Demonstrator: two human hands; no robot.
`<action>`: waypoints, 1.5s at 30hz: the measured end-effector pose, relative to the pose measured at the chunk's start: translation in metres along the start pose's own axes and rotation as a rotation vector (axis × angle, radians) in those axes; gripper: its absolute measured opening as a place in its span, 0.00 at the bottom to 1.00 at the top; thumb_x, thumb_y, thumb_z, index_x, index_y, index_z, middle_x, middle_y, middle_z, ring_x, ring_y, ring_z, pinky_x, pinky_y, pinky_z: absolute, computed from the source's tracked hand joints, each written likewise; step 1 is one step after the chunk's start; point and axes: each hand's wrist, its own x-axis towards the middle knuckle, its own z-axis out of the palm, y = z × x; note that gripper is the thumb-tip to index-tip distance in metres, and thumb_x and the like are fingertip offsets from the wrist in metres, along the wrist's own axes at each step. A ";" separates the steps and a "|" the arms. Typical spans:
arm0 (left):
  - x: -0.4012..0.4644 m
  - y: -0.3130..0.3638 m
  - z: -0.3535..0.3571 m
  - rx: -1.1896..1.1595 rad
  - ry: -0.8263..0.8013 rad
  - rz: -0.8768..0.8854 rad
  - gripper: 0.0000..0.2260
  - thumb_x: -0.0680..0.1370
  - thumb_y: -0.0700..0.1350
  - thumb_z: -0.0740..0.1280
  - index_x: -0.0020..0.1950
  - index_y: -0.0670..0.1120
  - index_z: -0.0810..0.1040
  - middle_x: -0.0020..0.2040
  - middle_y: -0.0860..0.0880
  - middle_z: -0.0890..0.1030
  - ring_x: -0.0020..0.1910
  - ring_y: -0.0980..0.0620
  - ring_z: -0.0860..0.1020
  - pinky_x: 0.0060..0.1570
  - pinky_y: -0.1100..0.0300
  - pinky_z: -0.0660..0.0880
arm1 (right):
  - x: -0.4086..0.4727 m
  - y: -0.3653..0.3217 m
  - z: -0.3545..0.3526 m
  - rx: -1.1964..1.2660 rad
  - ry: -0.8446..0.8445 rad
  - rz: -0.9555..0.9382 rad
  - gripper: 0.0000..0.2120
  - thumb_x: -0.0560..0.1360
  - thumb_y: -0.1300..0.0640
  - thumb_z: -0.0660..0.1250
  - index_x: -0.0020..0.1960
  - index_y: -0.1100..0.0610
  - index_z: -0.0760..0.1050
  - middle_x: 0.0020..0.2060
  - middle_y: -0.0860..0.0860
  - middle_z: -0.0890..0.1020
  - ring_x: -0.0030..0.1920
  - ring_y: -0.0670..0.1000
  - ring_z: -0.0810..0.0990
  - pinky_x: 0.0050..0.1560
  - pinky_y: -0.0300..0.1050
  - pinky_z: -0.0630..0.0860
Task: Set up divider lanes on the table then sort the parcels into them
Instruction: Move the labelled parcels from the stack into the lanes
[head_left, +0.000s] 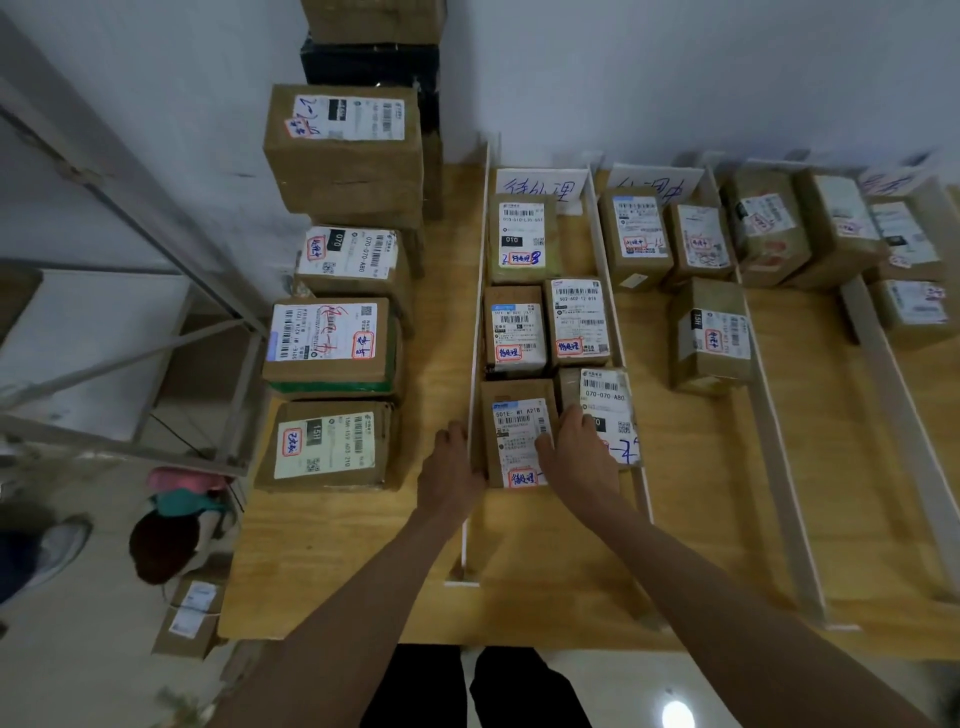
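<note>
White divider strips split the wooden table (545, 587) into lanes. The leftmost divider (477, 332) runs from the wall toward me. In the first lane, under a handwritten sign (540, 187), lie several labelled cardboard parcels. The nearest parcel (514, 431) sits against that divider. My left hand (451, 467) rests at the divider beside this parcel's left side. My right hand (576, 452) lies with its fingers on the parcel's right edge, over the neighbouring parcel (605, 405). Whether the fingers curl round the box cannot be told.
Several bigger parcels (332, 343) stand stacked along the table's left part. Lanes to the right hold more parcels (711, 338) behind further dividers (769, 415). A metal shelf frame (156, 332) stands left of the table; small boxes (189, 618) lie on the floor.
</note>
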 end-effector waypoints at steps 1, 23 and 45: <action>-0.001 0.000 0.000 -0.014 0.001 0.002 0.20 0.74 0.44 0.72 0.61 0.48 0.67 0.58 0.47 0.75 0.48 0.44 0.80 0.41 0.52 0.77 | 0.001 0.000 -0.001 0.003 0.002 -0.006 0.23 0.80 0.51 0.61 0.70 0.61 0.61 0.55 0.55 0.74 0.45 0.53 0.75 0.40 0.48 0.71; -0.011 0.006 -0.007 -0.026 -0.038 -0.003 0.12 0.80 0.44 0.63 0.62 0.44 0.73 0.53 0.42 0.81 0.51 0.42 0.80 0.43 0.55 0.74 | -0.010 0.002 0.013 -0.137 -0.155 -0.178 0.43 0.68 0.58 0.79 0.72 0.65 0.56 0.67 0.59 0.61 0.67 0.58 0.69 0.64 0.51 0.75; -0.055 0.004 -0.214 0.508 0.485 0.240 0.20 0.82 0.52 0.56 0.73 0.46 0.67 0.74 0.46 0.67 0.71 0.45 0.66 0.69 0.48 0.65 | -0.020 -0.097 -0.079 -0.219 0.369 -0.571 0.23 0.78 0.48 0.62 0.70 0.54 0.65 0.69 0.56 0.69 0.67 0.57 0.69 0.67 0.55 0.69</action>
